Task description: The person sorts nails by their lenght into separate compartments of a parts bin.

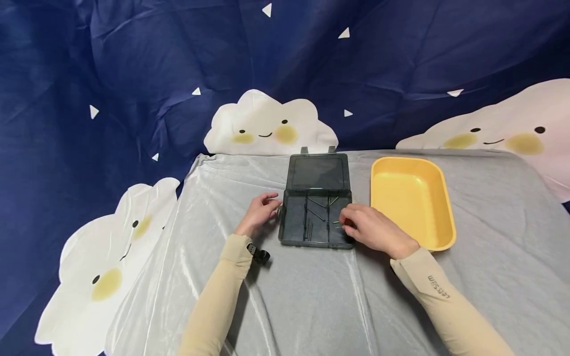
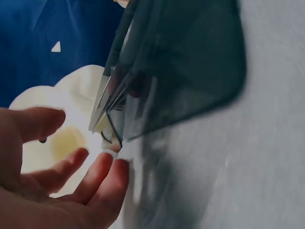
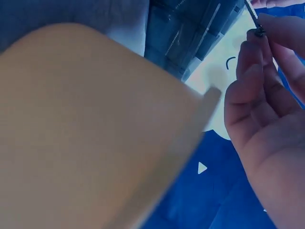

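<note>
A dark translucent compartment box lies with its lid raised toward the back. Several long thin screws lie in its middle and right sections. Over the right section, my right hand pinches a screw between thumb and fingertips; its cross-slotted head shows in the right wrist view. My left hand is beside the box's left wall with fingers loosely bent and thumb apart. In the left wrist view its fingertips are close to the box edge; whether they touch it I cannot tell.
A yellow tray stands just right of the box, close to my right forearm. Grey cloth covers the table. Behind hangs a dark blue curtain with printed clouds and white triangles.
</note>
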Demonstrator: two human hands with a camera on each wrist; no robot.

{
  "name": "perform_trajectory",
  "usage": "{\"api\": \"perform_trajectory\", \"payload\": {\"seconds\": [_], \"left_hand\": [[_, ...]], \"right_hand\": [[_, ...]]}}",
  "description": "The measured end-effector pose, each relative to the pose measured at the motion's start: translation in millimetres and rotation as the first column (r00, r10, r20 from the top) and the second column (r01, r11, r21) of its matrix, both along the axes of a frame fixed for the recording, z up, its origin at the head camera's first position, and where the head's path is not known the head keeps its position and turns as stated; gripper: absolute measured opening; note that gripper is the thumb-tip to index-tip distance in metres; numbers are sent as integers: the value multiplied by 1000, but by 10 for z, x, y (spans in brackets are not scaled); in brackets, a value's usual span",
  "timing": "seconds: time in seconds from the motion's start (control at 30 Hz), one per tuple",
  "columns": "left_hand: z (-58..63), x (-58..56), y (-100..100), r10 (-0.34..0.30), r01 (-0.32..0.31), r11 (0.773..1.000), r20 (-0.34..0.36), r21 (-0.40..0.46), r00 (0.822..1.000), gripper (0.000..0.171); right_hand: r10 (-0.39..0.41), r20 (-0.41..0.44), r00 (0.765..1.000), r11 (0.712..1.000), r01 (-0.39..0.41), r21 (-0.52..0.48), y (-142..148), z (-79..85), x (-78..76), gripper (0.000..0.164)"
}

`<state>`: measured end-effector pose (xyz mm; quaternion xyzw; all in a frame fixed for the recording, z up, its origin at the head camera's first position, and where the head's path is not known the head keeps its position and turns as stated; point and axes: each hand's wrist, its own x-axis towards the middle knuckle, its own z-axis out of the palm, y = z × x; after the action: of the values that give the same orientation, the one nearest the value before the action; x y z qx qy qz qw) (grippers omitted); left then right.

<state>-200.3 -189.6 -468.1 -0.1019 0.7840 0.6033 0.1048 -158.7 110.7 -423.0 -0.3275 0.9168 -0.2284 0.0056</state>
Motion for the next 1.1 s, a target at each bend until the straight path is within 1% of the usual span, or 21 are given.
{"api": "perform_trajectory", "payload": {"seconds": [0.1, 0.2, 0.27, 0.3, 0.33, 0.37, 0.43, 0.53, 0.6, 0.67, 0.73, 0.77, 0.87, 0.97, 1.0, 1.1], "left_hand": [[-38, -46, 20, 65, -66, 996, 20, 55, 998, 40], [-59, -104, 21, 97, -102, 987, 51, 123, 994, 41], [-67, -147, 16, 103, -117, 974, 80, 192, 991, 42], [-65, -166, 15, 101, -120, 967, 94, 225, 990, 42], [-64, -186, 15, 98, -123, 957, 107, 263, 989, 43], [-65, -204, 14, 96, -128, 946, 120, 297, 988, 43], [-62, -236, 19, 85, -131, 928, 143, 349, 986, 44], [-68, -283, 35, 64, -119, 918, 155, 379, 986, 45], [-77, -313, 50, 49, -104, 920, 152, 378, 987, 46], [-96, -342, 58, 37, -88, 922, 142, 376, 989, 47], [-115, -363, 62, 25, -72, 926, 130, 372, 991, 47], [-124, -369, 62, 19, -64, 926, 124, 372, 992, 48], [-153, -386, 58, -3, -39, 927, 111, 372, 994, 51], [-176, -400, 61, -20, -25, 919, 110, 393, 994, 54], [-180, -404, 65, -28, -17, 918, 108, 395, 994, 55], [-180, -413, 83, -54, 8, 916, 102, 401, 993, 56]], "right_hand": [[-25, 8, 1000, 1000, 25, -5, 3, -15, -4, 5], [-92, 24, 995, 993, 93, -71, -16, -10, -47, 12], [-161, 69, 985, 973, 170, -154, -41, -2, -86, 19], [-192, 112, 975, 956, 211, -202, -58, 4, -107, 24], [-221, 167, 961, 933, 258, -251, -77, 8, -129, 30], [-247, 225, 943, 906, 307, -293, -99, 15, -148, 34], [-278, 357, 892, 839, 406, -362, -139, 28, -184, 42], [-287, 519, 805, 746, 528, -405, -204, 40, -228, 50], [-294, 586, 755, 701, 588, -405, -242, 30, -258, 53], [-299, 630, 717, 671, 627, -396, -283, 2, -289, 56], [-295, 666, 685, 642, 658, -392, -320, -32, -321, 58], [-292, 685, 668, 623, 676, -393, -336, -51, -337, 58], [-265, 748, 608, 542, 736, -406, -383, -98, -380, 60], [-247, 799, 547, 461, 792, -400, -419, -143, -423, 61], [-241, 814, 529, 443, 806, -393, -426, -158, -438, 61], [-223, 849, 479, 410, 836, -364, -426, -202, -480, 61]]}}
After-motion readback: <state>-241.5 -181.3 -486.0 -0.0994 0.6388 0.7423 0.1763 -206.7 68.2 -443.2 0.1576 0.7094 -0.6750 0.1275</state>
